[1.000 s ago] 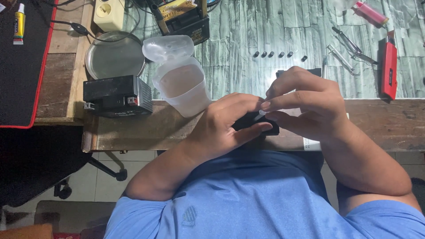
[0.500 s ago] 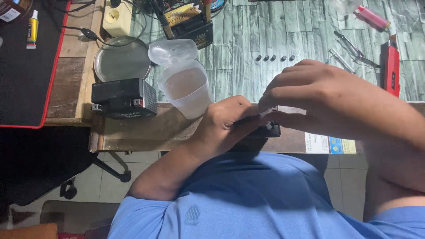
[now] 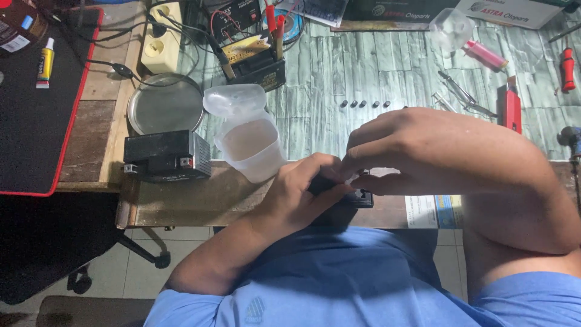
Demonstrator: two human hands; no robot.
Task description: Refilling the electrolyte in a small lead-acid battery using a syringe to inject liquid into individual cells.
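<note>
Both hands meet at the near edge of the desk (image 3: 181, 203), closed together on a small black part (image 3: 357, 197). The left hand (image 3: 302, 194) has its grip narrow around the part from the left and below, thumb lying along its top. The right hand (image 3: 423, 151) comes over from the right, its grip pinched tight with the fingertips (image 3: 354, 175) pressing down on the part's upper side; what sits between those fingertips is too small to tell. The part rests just at the desk's front edge, above the blue shirt (image 3: 339, 278).

Just left of the left grip stands a translucent plastic tub (image 3: 249, 148) with its lid (image 3: 235, 100) leaning behind it. Further left sits a black battery (image 3: 166, 156), and beyond that a round metal dish (image 3: 164, 106). Past the right grip, away from the body, a row of small dark screws (image 3: 363, 103) lies on the green boards. Well off to the right of the right grip lie tweezers (image 3: 460, 94) and a red cutter (image 3: 510, 106).
</note>
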